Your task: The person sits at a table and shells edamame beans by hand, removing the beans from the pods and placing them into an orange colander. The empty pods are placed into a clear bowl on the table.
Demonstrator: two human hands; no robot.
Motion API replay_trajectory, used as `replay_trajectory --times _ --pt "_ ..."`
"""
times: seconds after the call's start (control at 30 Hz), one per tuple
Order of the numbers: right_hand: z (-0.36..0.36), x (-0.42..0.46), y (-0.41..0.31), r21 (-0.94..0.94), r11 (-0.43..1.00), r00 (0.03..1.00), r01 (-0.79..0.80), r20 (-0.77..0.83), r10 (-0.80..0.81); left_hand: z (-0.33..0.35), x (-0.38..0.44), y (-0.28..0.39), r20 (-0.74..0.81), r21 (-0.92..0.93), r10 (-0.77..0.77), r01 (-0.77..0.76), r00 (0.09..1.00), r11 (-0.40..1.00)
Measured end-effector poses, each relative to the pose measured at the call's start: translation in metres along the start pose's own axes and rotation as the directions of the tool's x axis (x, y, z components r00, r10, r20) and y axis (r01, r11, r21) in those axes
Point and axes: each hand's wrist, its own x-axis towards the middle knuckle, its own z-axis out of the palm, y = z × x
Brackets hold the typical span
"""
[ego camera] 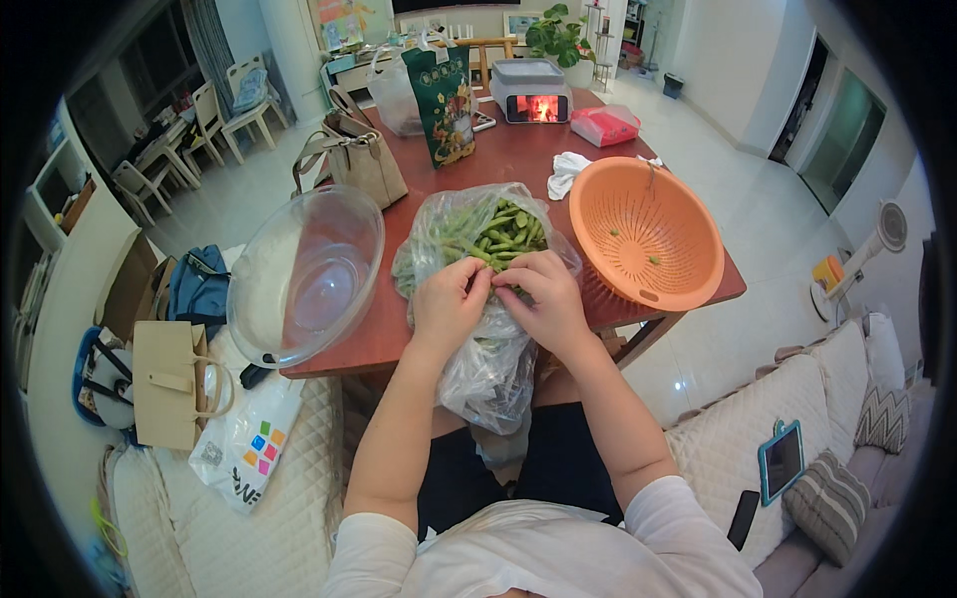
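Both hands meet above an opened clear plastic bag (pixel 486 381) at the table's front edge. A heap of green soybean pods (pixel 516 228) fills its mouth. My left hand (pixel 450 303) and my right hand (pixel 548 299) have thumbs and forefingers pinched close together, apparently on one small pod that the fingers mostly hide. To the right stands an orange plastic colander (pixel 647 232), tilted a little, with two small green bits inside. A large clear plastic basin (pixel 329 276) is at the left, partly over the table's edge.
On the red-brown table (pixel 516 161) are a beige handbag (pixel 366 168), a green printed bag (pixel 442 112), a propped phone (pixel 537 109), a red-and-white packet (pixel 605 125) and crumpled white tissue (pixel 566 173). Quilted sofa seats (pixel 291 478) flank me; a tablet (pixel 781 462) lies at right.
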Motion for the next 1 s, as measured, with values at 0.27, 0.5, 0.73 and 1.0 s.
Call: replay_trajectory --times 0.27,0.5,0.73,1.0 --pt "-0.002 0.002 -0.007 -0.116 0.993 0.996 0.032 0.087 -0.022 0.001 0.002 -0.005 0.032 -0.073 -0.03 0.032 0.999 0.997" --pt "-0.004 0.0 -0.009 -0.165 0.986 0.99 0.015 0.142 0.009 0.001 0.001 -0.002 0.031 -0.035 -0.03 0.031 0.999 0.999" --pt "0.001 -0.002 -0.006 -0.222 0.975 0.987 0.028 0.159 0.008 0.003 0.0 -0.003 -0.014 -0.006 0.022 -0.022 1.0 1.0" --pt "-0.002 -0.008 -0.009 -0.301 0.954 0.981 -0.012 0.183 0.07 0.003 0.001 -0.004 0.002 -0.011 0.008 -0.008 1.0 1.0"
